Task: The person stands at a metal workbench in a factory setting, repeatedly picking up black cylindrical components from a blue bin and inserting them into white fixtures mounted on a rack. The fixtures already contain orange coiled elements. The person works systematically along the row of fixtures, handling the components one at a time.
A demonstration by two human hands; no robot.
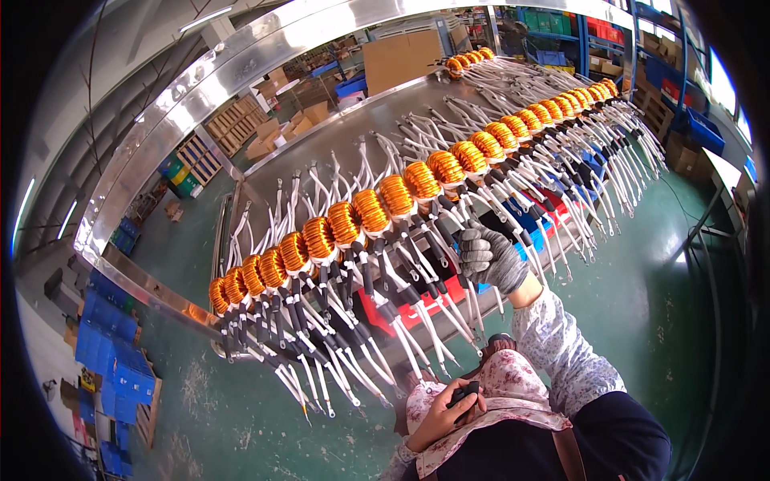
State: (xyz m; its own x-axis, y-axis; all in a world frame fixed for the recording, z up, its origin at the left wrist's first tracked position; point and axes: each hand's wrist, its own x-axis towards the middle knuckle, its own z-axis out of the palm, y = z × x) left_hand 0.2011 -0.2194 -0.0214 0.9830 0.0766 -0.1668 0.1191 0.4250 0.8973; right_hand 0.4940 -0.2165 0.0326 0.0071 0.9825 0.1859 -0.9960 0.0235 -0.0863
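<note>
Right hand [489, 258], grey-gloved, pinches black-sleeved leads [449, 232] under the copper coils [397, 196] mid-row on the rack [321, 24]. Left hand [445, 413] clenched on a small black tool [465, 394] near the chest. Step: prob. lead check; next needs tool brought up.

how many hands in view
2. The right hand, in a grey glove, is up at the black-sleeved leads under the row of orange coils. The left hand, bare, is low down, holding a small black object. No other hands show.

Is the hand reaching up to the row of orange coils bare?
No, the right hand at the orange coils wears a grey knit glove.
</note>
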